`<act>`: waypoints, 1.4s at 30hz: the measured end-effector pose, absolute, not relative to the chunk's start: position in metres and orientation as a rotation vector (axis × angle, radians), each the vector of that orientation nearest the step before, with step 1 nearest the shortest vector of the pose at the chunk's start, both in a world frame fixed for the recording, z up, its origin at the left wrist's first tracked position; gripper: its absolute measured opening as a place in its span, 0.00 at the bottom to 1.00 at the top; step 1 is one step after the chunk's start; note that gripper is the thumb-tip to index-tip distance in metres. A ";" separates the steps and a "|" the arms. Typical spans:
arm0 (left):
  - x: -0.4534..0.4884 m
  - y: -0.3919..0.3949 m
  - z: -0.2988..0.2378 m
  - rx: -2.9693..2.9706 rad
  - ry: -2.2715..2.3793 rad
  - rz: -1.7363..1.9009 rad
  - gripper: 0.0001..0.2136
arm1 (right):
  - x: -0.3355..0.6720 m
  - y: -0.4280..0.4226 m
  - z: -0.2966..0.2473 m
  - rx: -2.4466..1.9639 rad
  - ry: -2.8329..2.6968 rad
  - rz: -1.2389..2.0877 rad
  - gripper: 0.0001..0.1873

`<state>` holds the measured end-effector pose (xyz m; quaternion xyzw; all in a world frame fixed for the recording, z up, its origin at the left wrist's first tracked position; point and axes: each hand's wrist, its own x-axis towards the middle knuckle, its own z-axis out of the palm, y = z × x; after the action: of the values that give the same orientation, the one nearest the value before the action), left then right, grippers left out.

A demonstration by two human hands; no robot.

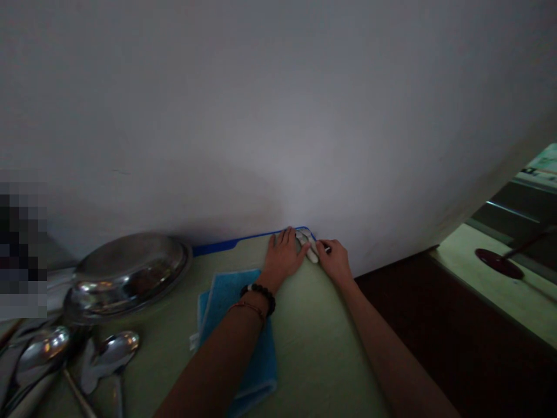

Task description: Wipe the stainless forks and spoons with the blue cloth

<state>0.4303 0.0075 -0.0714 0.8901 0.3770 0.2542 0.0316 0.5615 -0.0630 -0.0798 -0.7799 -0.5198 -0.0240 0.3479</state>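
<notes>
My left hand (284,254) lies on the pale green tabletop (322,337) close to the wall, its fingers stretched out and its thumb beside a whitish, lumpy strip (311,251). A dark beaded bracelet and a thin reddish one circle that wrist. At the table's far right corner, my right hand (336,260) has its fingers curled together against the edge, touching the strip's right side. What it grips is hidden. The strip's kind cannot be made out. Under my left forearm rests a folded blue cloth (256,354).
A shiny oval metal dish (130,270) sits at the left against the wall. Several metal spoons (119,348) and other utensils lie nearer. Blue edging (215,248) runs along the table's back. A dark brown floor (404,325) and another pale surface (474,255) are at the right.
</notes>
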 end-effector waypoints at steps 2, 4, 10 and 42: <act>0.431 0.005 -0.068 2.728 1.173 0.823 0.15 | 0.560 -0.065 -0.078 -1.997 -1.353 -0.116 0.15; 0.428 0.002 -0.064 2.716 1.178 0.831 0.14 | 0.557 -0.069 -0.073 -1.968 -1.359 -0.187 0.14; 0.368 -0.007 -0.029 2.785 1.010 0.677 0.13 | 0.518 -0.090 -0.049 -1.828 -1.509 -0.306 0.14; -0.021 -0.102 -0.048 2.609 1.544 0.254 0.38 | 0.197 -0.138 -0.046 -1.206 -2.599 0.339 0.23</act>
<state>-0.0212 -0.1024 -0.0481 0.8565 0.5069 0.0835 0.0498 0.1974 -0.1382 -0.0457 -0.4147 -0.8933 0.1165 0.1280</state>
